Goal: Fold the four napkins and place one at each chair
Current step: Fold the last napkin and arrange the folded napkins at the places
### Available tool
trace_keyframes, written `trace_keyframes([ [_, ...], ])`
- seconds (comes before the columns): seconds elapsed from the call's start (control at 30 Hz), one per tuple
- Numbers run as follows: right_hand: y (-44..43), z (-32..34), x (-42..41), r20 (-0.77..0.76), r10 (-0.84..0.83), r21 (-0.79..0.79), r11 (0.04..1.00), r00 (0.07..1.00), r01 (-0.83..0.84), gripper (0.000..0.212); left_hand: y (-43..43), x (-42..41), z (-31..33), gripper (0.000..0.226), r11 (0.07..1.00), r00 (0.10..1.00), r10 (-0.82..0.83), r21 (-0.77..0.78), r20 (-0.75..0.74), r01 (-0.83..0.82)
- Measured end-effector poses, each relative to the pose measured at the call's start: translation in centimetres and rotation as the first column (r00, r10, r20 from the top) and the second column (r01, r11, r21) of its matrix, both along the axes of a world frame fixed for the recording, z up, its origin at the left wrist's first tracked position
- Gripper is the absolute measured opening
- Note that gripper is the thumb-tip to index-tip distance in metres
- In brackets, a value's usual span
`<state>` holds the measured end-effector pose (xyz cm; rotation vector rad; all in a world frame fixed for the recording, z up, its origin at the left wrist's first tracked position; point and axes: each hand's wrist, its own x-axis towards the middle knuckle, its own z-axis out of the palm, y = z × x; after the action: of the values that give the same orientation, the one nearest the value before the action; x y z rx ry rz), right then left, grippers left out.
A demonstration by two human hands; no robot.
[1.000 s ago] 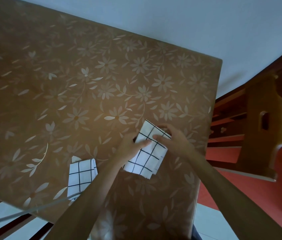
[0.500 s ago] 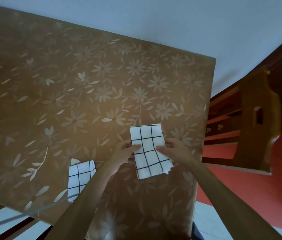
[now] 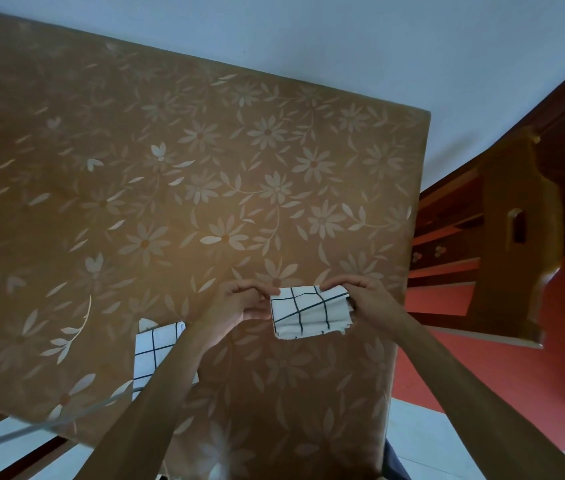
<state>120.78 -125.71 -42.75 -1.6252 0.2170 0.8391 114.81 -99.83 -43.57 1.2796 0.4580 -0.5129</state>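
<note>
A white napkin with a black grid [image 3: 309,311] lies folded into a short band near the table's right front corner. My left hand [image 3: 239,304] pinches its left edge and my right hand [image 3: 366,297] pinches its right edge, both holding the folded top layer. A second folded grid napkin [image 3: 154,351] lies to the left near the front edge, partly hidden by my left forearm. The table [image 3: 187,185] wears a brown cloth with pale flowers.
A wooden chair [image 3: 513,244] stands off the table's right side over a red floor. Dark wooden slats of another chair [image 3: 0,441] show below the front left edge. A white wall lies beyond the far edge.
The napkin was turned square between my hands, then its far half was folded toward me, so it is now half as tall. The other napkin stayed put.
</note>
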Motion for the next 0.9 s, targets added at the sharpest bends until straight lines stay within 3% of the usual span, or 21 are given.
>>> trace_keyframes([
  [0.1,-0.6,-0.4,0.2,0.007,0.017,0.015,1.0,1.0,-0.017,0.028,-0.2,0.2,0.1,0.024,0.999,0.998,0.046,0.018,-0.05,-0.046],
  [0.17,-1.0,-0.5,0.4,-0.028,0.022,0.041,0.999,0.999,-0.021,0.034,-0.7,0.4,0.2,0.015,0.997,0.996,0.067,0.046,-0.055,-0.064],
  [0.2,-1.2,-0.6,0.4,-0.015,0.048,0.035,0.998,0.999,-0.047,0.037,-1.0,0.5,0.3,0.021,0.995,0.997,0.066,0.078,-0.045,-0.062],
  [0.27,-1.5,-1.0,0.5,0.08,0.113,0.004,0.994,0.99,-0.113,0.023,-2.0,0.8,0.1,0.037,0.988,0.999,0.048,0.146,-0.017,-0.045],
  [0.33,-2.0,-1.3,0.7,0.124,0.128,0.012,0.991,0.984,-0.131,0.035,-3.1,1.2,-0.1,0.044,0.983,1.0,0.013,0.181,-0.01,-0.011],
  [0.43,-2.3,-1.0,1.5,0.128,0.004,0.035,0.999,0.992,-0.008,0.049,-5.0,2.1,-0.5,0.04,0.988,0.996,-0.082,0.126,-0.047,0.087],
  [0.53,-2.8,-0.7,2.8,0.125,-0.187,-0.009,0.982,0.974,0.19,0.037,-7.5,3.4,-1.0,0.032,0.996,0.999,-0.019,0.088,-0.051,0.024],
  [0.63,-4.0,-1.6,4.4,0.026,-0.241,-0.04,0.969,0.97,0.242,0.03,-10.3,5.2,-1.5,0.028,0.995,0.995,0.081,0.066,-0.053,-0.077],
  [0.73,-5.2,-2.4,6.5,0.075,-0.273,-0.052,0.959,0.959,0.277,0.024,-12.9,6.9,-2.1,0.03,0.994,0.995,0.096,0.053,-0.039,-0.094],
  [0.8,-5.5,-2.6,8.3,0.206,-0.24,-0.138,0.952,0.948,0.271,0.028,-14.3,8.0,-2.9,0.033,0.982,0.992,0.125,0.145,0.008,-0.125],
  [0.9,-5.2,-3.6,11.4,0.346,-0.16,-0.231,0.941,0.924,0.249,0.038,-15.5,9.8,-4.4,0.055,0.849,0.97,0.034,0.506,0.239,-0.154],
])
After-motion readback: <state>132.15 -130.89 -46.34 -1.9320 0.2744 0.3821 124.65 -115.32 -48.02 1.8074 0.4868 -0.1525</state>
